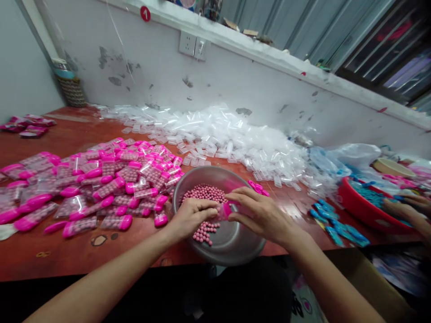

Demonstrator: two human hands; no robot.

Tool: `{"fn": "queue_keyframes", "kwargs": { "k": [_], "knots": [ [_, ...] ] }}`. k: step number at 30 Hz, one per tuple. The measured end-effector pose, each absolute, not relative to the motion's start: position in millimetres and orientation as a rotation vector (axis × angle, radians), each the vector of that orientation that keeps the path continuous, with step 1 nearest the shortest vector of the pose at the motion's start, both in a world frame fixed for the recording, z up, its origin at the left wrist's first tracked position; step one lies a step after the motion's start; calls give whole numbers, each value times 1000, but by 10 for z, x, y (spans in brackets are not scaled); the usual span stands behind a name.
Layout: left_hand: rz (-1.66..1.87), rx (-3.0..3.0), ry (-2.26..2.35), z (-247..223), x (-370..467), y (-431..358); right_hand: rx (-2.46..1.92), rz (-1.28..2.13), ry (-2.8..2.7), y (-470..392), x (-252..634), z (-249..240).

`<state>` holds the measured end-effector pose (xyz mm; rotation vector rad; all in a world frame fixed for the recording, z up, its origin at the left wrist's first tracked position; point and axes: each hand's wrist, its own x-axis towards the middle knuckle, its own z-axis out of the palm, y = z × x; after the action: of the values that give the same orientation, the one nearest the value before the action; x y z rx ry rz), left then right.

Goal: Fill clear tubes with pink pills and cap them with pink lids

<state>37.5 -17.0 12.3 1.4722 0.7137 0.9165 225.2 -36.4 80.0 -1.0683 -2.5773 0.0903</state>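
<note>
Over a round metal bowl (235, 251) my two hands meet. My left hand (193, 216) pinches a small clear case (221, 212) that looks filled with pink beads. My right hand (257, 211) has its fingers closed round a bright pink cap (228, 210) at the right end of that case. Loose pink beads (204, 192) lie in the left part of the bowl. Just behind the bowl are some pink caps (258, 187). Filled cases with pink caps (111, 184) form a big pile left of the bowl.
Clear empty cases (215, 130) are heaped behind the bowl along the wall. At the right, another person's hands (409, 208) are at a red basin (357, 204) of blue beads, beside blue-capped cases (338, 222). A woven cup (71, 89) stands back left.
</note>
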Motion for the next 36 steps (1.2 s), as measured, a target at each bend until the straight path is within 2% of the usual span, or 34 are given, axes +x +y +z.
{"fn": "queue_keyframes", "kwargs": {
  "k": [8,18,22,26,29,32,36],
  "knots": [
    [1008,1035,709,112,438,-133,-1366,-144,-2137,-480,1964,193],
    [1048,905,722,127,443,-105,-1286,-430,-2150,-324,1847,120],
    [1072,856,682,132,458,-100,-1270,-300,-2188,-294,1848,161],
    [1124,967,739,192,250,-1,-1239,80,-2315,-118,1869,359],
    [1259,1182,953,256,-157,212,-1291,317,-2187,256,1905,508],
    [1400,1466,1395,254,-638,515,-1436,296,-2206,828,1912,527],
    [1240,1888,1905,94,-1035,854,-1636,273,-2494,1616,1773,350]
  ]
}}
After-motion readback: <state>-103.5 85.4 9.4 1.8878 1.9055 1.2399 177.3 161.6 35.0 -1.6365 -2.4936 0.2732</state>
